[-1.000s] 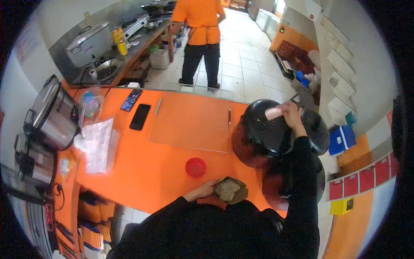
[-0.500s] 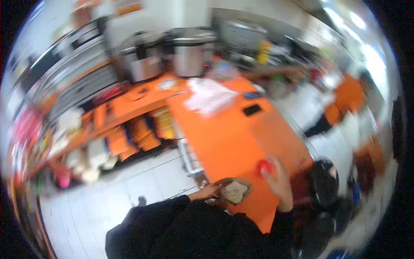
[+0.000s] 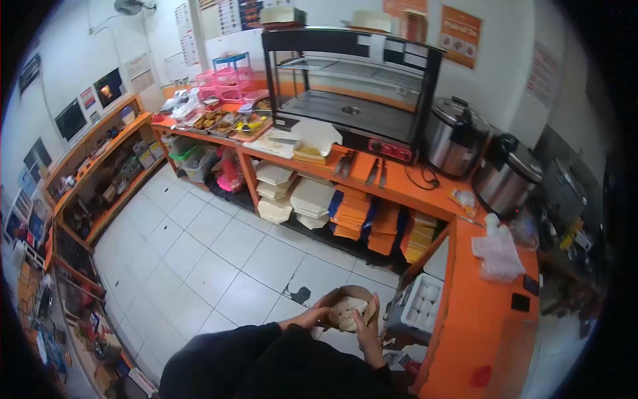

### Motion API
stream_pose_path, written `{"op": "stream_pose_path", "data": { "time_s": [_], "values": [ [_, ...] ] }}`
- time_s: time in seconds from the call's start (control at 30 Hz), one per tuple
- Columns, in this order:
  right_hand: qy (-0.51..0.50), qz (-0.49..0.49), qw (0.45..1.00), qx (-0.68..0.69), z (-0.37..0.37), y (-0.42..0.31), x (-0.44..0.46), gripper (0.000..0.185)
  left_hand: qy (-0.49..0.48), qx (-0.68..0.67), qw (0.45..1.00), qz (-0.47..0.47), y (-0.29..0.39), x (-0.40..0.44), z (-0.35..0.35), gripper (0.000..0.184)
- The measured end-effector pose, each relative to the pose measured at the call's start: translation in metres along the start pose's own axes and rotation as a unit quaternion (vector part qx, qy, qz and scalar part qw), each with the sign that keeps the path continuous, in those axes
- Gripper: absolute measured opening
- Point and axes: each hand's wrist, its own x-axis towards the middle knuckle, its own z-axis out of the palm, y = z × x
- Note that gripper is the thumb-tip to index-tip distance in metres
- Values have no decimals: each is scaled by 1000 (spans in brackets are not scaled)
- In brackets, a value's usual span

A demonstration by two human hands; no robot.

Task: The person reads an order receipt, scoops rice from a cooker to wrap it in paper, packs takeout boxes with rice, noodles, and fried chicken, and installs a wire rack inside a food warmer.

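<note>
A brown paper bowl [image 3: 353, 291] with pale food [image 3: 347, 311], which looks like rice, is held above the floor in front of me. My left hand [image 3: 314, 316] is closed on its left side. My right hand [image 3: 367, 338] grips the right side, with the thumb over the rim beside the food. The undersides of the fingers are hidden by the bowl. Nearby, to the lower right, a red round thing [image 3: 480, 376] lies on the orange table [image 3: 458, 326].
An orange counter [image 3: 425, 189] runs along the wall with a glass display warmer [image 3: 352, 100], two steel cookers [image 3: 458, 136] and trays of fried food [image 3: 219, 123]. Stacked boxes [image 3: 312, 199] fill the shelf below. A tray of eggs [image 3: 423, 302] stands beside the table.
My view has swung left, and the bowl has moved off the orange table to above the floor. My right hand has left the red thing and now holds the bowl too.
</note>
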Motion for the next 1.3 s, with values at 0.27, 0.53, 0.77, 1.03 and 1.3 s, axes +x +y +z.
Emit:
{"op": "stream_pose_path", "data": {
  "time_s": [0.27,0.53,0.77,1.03,1.3],
  "values": [
    [-265,-64,955,-115,207,4,131,63,20,-243,965,94,7,1,-216,59],
    [-399,-61,908,-110,393,33,234,68,90,-308,937,137,16,10,-408,55],
    [-367,-15,912,-180,433,53,324,77,186,-231,952,78,81,63,-471,41],
    [-293,-54,939,-173,401,72,511,59,117,-290,949,25,218,224,-503,66],
    [-214,37,967,136,359,43,624,76,70,-162,983,45,341,288,-482,48]
  ]
}}
